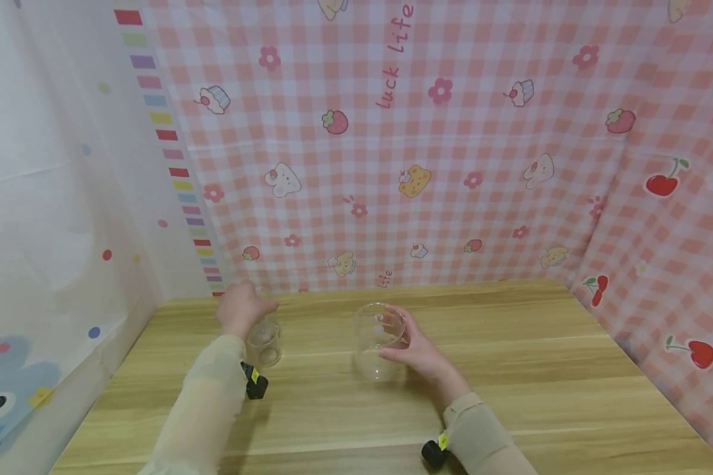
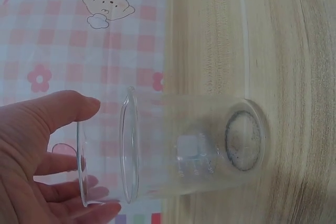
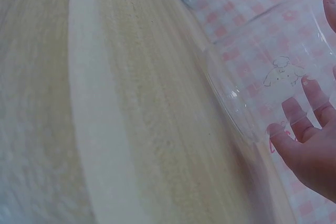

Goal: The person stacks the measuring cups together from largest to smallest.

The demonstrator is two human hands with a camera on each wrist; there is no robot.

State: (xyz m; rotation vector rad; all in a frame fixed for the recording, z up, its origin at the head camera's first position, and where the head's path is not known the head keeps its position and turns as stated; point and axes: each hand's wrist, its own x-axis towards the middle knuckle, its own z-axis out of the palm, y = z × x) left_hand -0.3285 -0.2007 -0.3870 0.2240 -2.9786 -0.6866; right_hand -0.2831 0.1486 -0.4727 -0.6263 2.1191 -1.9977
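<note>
On the left of the table my left hand (image 1: 241, 310) has its thumb and fingers around the upper rim of a clear glass (image 2: 102, 153). That glass sits partly inside a clear beaker (image 2: 168, 145) with a white label patch and small graduation marks; the beaker's round base shows on the wood. Nearer the middle, my right hand (image 1: 417, 349) holds a larger clear glass vessel (image 1: 370, 363) by its right side, thumb in front and fingers behind. Several of those fingers (image 3: 294, 121) show against the vessel in the right wrist view.
The light wooden table (image 1: 333, 429) meets a pink checked cloth (image 1: 368, 158) at its back edge. Cloth also hangs along the right side, and a white dotted sheet (image 1: 53, 171) on the left. Small black cameras (image 1: 255, 382) sit on both wrists.
</note>
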